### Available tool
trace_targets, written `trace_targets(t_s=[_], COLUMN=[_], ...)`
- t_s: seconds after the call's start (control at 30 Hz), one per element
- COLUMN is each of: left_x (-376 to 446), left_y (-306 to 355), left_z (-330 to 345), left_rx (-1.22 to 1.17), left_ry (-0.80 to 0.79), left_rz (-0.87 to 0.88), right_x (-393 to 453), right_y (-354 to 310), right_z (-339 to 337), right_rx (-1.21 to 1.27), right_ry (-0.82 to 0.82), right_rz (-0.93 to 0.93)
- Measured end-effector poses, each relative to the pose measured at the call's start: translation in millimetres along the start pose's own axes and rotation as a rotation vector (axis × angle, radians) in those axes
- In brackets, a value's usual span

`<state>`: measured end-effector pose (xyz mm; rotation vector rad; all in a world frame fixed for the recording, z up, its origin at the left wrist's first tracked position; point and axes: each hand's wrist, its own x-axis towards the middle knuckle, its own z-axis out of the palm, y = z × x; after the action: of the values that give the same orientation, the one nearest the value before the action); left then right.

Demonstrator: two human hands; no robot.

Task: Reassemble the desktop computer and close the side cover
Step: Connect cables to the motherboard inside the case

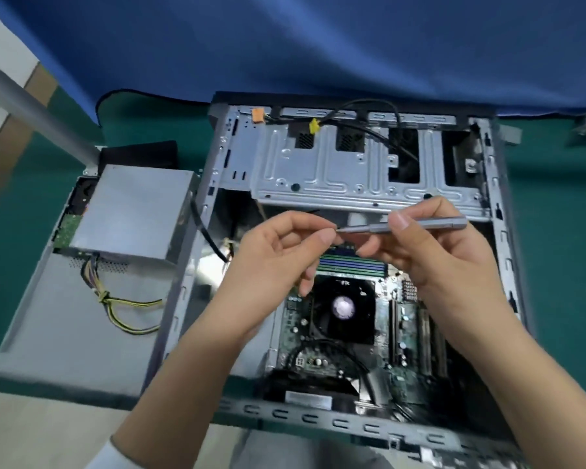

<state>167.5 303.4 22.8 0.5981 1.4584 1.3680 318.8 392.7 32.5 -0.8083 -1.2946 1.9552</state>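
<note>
Hands [352, 245] hover over open case [501, 265]; power supply [129, 214] just beside.

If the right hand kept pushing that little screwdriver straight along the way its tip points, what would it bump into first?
The right hand aims the screwdriver leftward, and its tip already sits at the left hand's fingertips, so it would meet them first. Whether they pinch a screw there is too small to tell.

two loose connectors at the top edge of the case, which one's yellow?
The yellow connector is the right-hand one, on the black cable over the drive cage. The other connector, nearer the case's top-left corner, is orange.
</note>
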Motion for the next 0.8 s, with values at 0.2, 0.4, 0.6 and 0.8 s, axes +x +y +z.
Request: trace_targets(t_s=[0.2, 0.4, 0.6, 0.8], left_x=[-7.5, -9.7, -8.4, -11.0], left_y=[-14.3, -17.2, -20.8, -24.3], left_z=[33.4, 49.1, 59.2, 58.2], left_rx=[-0.082, -0.023, -0.018, -0.065], left_ry=[-0.029, -0.034, -0.039, -0.043], left_rz=[-0.054, -0.058, -0.056, -0.024], right_x=[-22.2, -30.3, -37.4, -41.2], right_y=[-1.3, -5.3, -7.6, -9.7], right_z=[-32.2, -48.4, -56.6, -57.7], right_rx=[0.008, -0.005, 0.002, 0.023], right_ry=[0.037, 0.044, 0.036, 0.118], right_rz=[0.006, 0.014, 0.018, 0.039])
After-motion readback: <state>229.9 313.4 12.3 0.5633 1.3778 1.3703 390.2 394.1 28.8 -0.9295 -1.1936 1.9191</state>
